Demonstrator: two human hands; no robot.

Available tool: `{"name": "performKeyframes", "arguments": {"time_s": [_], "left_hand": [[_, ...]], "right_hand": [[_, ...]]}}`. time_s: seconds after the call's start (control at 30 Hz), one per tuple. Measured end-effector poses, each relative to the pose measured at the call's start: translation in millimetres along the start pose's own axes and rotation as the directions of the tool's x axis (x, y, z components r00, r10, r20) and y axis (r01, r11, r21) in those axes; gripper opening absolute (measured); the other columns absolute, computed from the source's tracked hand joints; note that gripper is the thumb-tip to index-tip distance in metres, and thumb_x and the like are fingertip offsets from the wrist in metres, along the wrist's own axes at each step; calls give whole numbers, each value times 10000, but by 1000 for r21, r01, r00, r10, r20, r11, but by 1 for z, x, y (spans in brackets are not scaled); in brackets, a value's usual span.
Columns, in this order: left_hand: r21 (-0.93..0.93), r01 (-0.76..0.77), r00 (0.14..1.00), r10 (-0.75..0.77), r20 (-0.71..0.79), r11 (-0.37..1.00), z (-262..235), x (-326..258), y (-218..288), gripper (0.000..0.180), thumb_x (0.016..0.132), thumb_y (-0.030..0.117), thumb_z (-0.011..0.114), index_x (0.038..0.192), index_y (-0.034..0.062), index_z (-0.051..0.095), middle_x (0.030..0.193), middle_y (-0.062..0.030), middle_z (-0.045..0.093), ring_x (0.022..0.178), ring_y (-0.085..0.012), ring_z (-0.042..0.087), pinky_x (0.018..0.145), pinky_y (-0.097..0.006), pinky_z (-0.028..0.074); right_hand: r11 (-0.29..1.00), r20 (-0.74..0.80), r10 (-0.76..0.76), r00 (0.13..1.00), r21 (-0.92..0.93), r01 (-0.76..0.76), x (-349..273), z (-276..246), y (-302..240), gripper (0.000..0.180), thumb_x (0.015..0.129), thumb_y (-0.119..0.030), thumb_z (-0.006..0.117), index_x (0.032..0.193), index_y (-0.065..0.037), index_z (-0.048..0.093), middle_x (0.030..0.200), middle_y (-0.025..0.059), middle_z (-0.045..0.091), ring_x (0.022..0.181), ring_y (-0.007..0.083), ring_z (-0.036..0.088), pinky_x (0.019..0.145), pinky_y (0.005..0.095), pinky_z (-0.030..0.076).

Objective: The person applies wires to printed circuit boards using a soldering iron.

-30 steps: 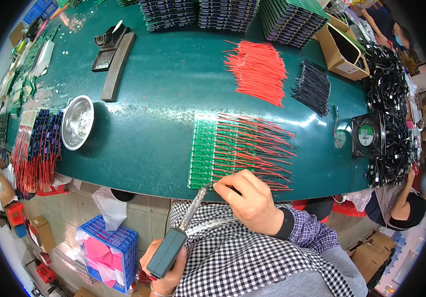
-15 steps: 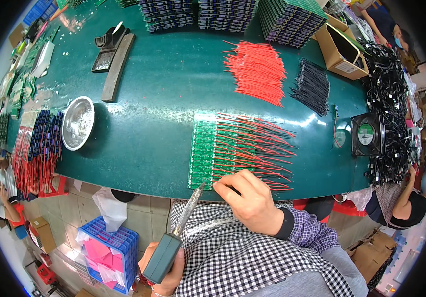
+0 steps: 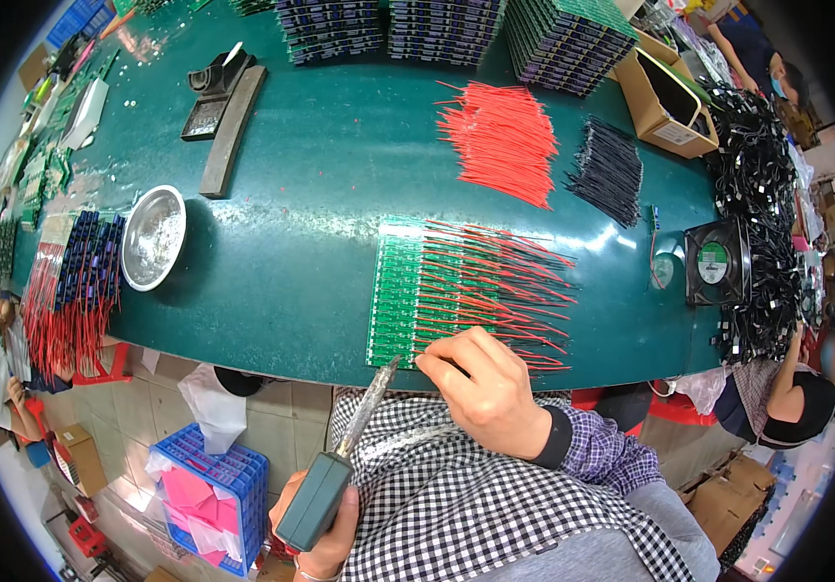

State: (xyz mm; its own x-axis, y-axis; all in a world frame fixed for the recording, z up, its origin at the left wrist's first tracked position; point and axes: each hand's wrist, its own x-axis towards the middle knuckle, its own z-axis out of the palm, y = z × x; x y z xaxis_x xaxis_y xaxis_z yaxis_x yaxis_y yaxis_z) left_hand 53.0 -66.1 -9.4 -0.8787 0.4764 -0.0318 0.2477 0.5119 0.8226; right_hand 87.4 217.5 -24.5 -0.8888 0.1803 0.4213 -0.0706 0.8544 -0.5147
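Note:
A green circuit board panel (image 3: 393,291) lies near the table's front edge. Red and black wires (image 3: 524,281) fan out from it to the right. My left hand (image 3: 325,529), low in the view, is wrapped round the dark green boxy handle of a soldering iron (image 3: 344,456). The iron's tip meets the panel's near edge. Just right of that tip, my right hand (image 3: 485,393) is closed in a pinch at the board, on what looks like a thin wire. The fingers hide most of that wire and the joint.
Behind the panel lie a red wire pile (image 3: 500,141) and a black wire pile (image 3: 606,173). A metal bowl (image 3: 153,239) and an iron stand (image 3: 213,102) are to the left. A small fan (image 3: 715,262) stands right, beside heaped black cables (image 3: 762,194). Stacked boards (image 3: 446,29) line the back.

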Motion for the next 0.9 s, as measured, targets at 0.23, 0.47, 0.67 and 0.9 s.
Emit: {"name": "performKeyframes", "arguments": {"time_s": [0.23, 0.47, 0.67, 0.9], "left_hand": [[0, -13, 1000, 13, 11, 1000, -3, -3, 0, 261, 819, 70, 816, 1036, -16, 701, 912, -70, 705, 783, -155, 655, 701, -297, 523], [33, -42, 998, 40, 38, 999, -4, 0, 4, 275, 814, 97, 821, 1037, -9, 699, 893, -60, 696, 755, -147, 630, 677, -297, 509], [7, -13, 1000, 13, 6, 1000, 0, 6, 13, 215, 684, -14, 787, 884, -27, 711, 851, -139, 694, 695, -290, 679, 610, -351, 536], [15, -3, 999, 3, 36, 1000, 0, 8, 15, 203, 683, -12, 790, 870, -23, 710, 838, -132, 687, 681, -280, 669, 595, -346, 523]], "right_hand": [[999, -47, -19, 999, 43, 21, -3, -2, -4, 302, 680, -11, 654, 980, 14, 687, 913, 84, 624, 809, 231, 606, 678, 344, 477], [1000, -34, -8, 999, 10, 9, -3, 1, -4, 274, 700, -15, 656, 971, 8, 691, 885, 71, 614, 780, 216, 598, 659, 337, 467], [1000, -19, -10, 1000, -6, 10, -5, 2, -5, 248, 728, -43, 662, 970, 6, 694, 888, 67, 617, 783, 211, 598, 662, 336, 469], [1000, -53, 13, 998, -4, -13, -3, 2, -7, 242, 692, 35, 736, 930, -7, 717, 837, 64, 625, 726, 217, 605, 614, 338, 470]]}}
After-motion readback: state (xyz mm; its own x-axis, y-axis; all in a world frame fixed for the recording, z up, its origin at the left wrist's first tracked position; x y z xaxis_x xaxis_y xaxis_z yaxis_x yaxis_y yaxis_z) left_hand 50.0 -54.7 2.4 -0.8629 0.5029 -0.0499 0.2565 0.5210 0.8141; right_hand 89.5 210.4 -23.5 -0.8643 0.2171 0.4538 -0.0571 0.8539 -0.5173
